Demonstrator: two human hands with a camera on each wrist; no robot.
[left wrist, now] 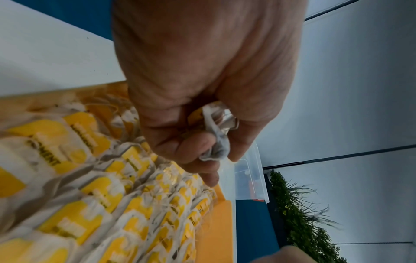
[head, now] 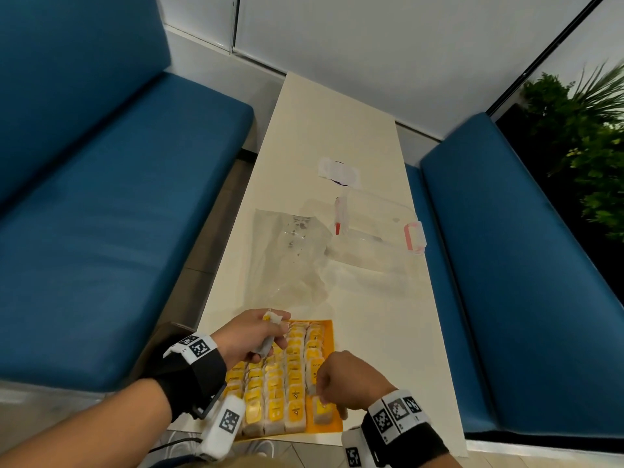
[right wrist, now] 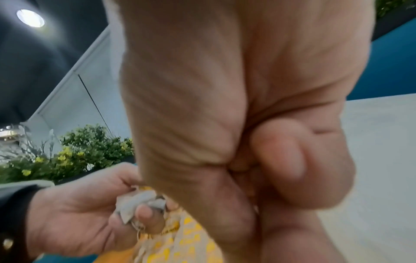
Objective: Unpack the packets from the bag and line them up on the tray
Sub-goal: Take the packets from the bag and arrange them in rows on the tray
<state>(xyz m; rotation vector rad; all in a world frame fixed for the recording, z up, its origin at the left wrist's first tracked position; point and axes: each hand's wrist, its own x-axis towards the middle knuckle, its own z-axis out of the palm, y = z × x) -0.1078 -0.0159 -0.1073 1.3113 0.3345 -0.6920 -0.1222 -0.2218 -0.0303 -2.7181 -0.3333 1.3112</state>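
My left hand hovers over the tray's far left corner, fingers curled round a small bunch of spare packets. Rows of packets fill most of the yellow tray, long axes running away from me. The open slot is the near right column, directly under my right hand, which is nearer; it pinches one packet down there. The emptied bag lies beyond on the desk.

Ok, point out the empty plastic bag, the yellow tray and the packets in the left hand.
plastic bag [head: 287,251], head view, flat middle.
yellow tray [head: 332,425], head view, bare near-right corner.
held packets [left wrist: 217,142], left wrist view, crumpled paper.
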